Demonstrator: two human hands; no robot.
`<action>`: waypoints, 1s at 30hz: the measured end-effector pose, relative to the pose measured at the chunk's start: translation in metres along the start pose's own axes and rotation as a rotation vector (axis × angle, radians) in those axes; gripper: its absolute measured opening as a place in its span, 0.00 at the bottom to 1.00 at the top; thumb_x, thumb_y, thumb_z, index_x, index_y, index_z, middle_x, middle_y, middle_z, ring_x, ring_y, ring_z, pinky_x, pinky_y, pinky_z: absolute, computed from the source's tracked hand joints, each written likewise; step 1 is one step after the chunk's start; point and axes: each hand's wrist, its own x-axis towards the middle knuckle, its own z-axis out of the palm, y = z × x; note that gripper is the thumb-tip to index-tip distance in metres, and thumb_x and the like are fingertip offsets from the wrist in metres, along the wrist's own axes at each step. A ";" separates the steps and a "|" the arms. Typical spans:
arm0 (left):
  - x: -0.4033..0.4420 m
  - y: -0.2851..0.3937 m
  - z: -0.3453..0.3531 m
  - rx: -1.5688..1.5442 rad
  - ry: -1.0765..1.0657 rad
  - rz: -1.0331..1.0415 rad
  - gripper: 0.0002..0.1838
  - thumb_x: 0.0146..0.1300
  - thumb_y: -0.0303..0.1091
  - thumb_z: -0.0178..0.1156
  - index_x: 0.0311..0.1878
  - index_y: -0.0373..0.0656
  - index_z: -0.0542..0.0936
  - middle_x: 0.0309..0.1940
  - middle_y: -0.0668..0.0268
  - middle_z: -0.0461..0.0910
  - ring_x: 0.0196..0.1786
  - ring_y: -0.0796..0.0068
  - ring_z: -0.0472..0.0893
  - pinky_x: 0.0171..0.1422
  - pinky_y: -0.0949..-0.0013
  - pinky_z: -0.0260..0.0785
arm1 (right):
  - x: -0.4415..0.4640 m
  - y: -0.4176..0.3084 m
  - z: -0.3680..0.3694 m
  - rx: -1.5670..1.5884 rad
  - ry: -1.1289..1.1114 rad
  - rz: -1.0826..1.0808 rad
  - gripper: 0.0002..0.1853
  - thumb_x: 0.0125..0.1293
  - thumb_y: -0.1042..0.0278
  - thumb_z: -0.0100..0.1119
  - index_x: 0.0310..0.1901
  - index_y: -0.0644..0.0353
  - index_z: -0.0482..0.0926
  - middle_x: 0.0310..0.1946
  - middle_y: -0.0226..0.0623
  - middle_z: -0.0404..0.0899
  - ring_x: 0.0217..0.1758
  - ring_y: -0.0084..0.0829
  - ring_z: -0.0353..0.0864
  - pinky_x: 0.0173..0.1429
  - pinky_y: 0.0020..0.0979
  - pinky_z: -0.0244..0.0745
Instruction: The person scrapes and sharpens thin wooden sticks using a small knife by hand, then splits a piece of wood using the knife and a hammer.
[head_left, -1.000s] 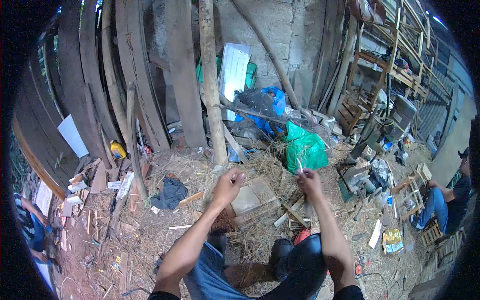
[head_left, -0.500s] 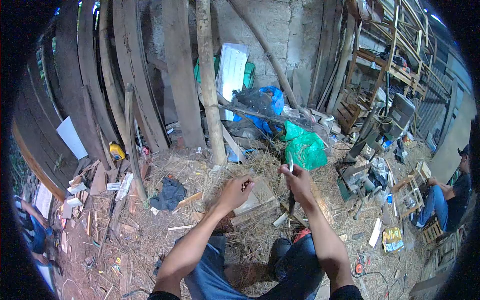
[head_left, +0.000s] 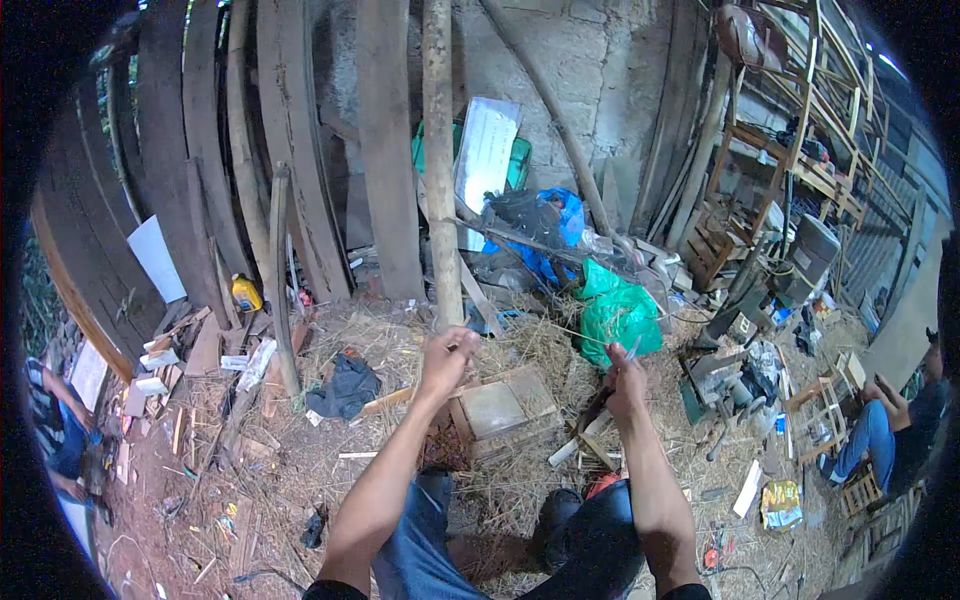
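Note:
My left hand [head_left: 446, 362] is raised in front of a wooden post [head_left: 441, 200], its fingers curled closed; what they hold, if anything, is too small to make out. To the right, my right hand [head_left: 626, 380] is closed around a slim object with a pale, pointed tip and a dark part hanging below the fist; I cannot make out what it is. That hand overlaps the lower edge of a green plastic bag [head_left: 618, 312]. Below and between the hands, a flat wooden panel [head_left: 508, 403] lies on the straw.
A black cloth or bag [head_left: 345, 387] lies on the ground at left. A yellow bottle [head_left: 246, 293] stands by the planks. Wooden shelving [head_left: 780, 150] is at upper right. A seated person [head_left: 880, 420] is at far right, another person's arm [head_left: 72, 405] at far left.
Both hands have moved further apart; the left has risen toward the post and the right has shifted right. The whole view has shifted slightly.

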 end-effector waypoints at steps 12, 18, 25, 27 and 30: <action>-0.002 0.005 0.028 -0.161 -0.032 0.158 0.16 0.73 0.40 0.42 0.49 0.38 0.73 0.34 0.65 0.80 0.32 0.81 0.76 0.38 0.76 0.66 | -0.021 0.047 0.027 -0.926 -0.341 0.040 0.12 0.66 0.60 0.54 0.37 0.63 0.75 0.26 0.29 0.78 0.19 0.21 0.67 0.22 0.26 0.58; -0.008 0.006 0.030 -0.086 -0.057 0.185 0.10 0.72 0.34 0.46 0.46 0.37 0.72 0.21 0.69 0.74 0.24 0.82 0.72 0.31 0.75 0.64 | -0.021 0.026 0.027 -0.837 -0.413 -0.466 0.13 0.70 0.64 0.46 0.41 0.66 0.75 0.26 0.33 0.77 0.24 0.19 0.69 0.29 0.25 0.63; -0.027 0.003 0.055 0.234 -0.225 0.278 0.11 0.69 0.37 0.51 0.45 0.41 0.76 0.23 0.64 0.77 0.23 0.74 0.74 0.31 0.70 0.66 | -0.053 -0.021 0.044 -0.165 -0.601 0.000 0.17 0.71 0.61 0.48 0.59 0.55 0.66 0.28 0.32 0.78 0.15 0.14 0.59 0.19 0.19 0.51; -0.029 0.003 0.060 0.327 -0.205 0.472 0.11 0.68 0.38 0.52 0.45 0.42 0.77 0.26 0.60 0.80 0.26 0.70 0.77 0.33 0.68 0.68 | -0.054 -0.022 0.046 -0.095 -0.657 -0.022 0.15 0.72 0.61 0.47 0.56 0.54 0.68 0.26 0.31 0.77 0.15 0.15 0.58 0.19 0.19 0.50; -0.035 0.010 0.062 0.353 -0.303 0.352 0.11 0.66 0.37 0.53 0.45 0.42 0.78 0.33 0.55 0.81 0.33 0.60 0.80 0.39 0.64 0.69 | -0.049 -0.016 0.042 -0.105 -0.636 -0.018 0.12 0.72 0.60 0.47 0.50 0.56 0.70 0.25 0.29 0.76 0.14 0.15 0.57 0.18 0.20 0.50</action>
